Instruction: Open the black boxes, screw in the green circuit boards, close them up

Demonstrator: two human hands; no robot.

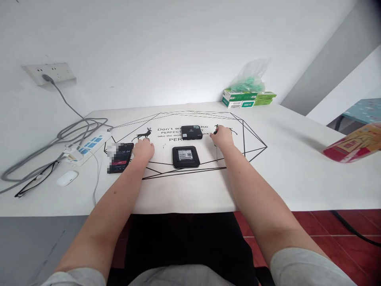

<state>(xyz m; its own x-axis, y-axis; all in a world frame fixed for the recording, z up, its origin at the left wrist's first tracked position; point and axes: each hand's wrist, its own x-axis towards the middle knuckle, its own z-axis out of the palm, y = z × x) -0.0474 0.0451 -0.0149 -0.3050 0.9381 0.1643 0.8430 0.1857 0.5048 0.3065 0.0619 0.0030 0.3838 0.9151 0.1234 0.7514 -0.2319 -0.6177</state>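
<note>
White tabletop (184,194): phone (123,157) beside left hand (144,150), grip unclear; black cases (186,159) between; right hand (222,136) grips screwdriver (217,154).

a big white wall (166,47) is behind the table (297,182). on the left, a white socket plate (64,72) sits on it. on the right there is a slanted grey part of the wall (324,51). the table top is white, with black lines, words and deer on it. the floor (354,256) is red tiles with pale lines between them. far right, there is a blue top (364,113) with spots. the light is bright, and a soft shadow lies on the table's right side.
</note>
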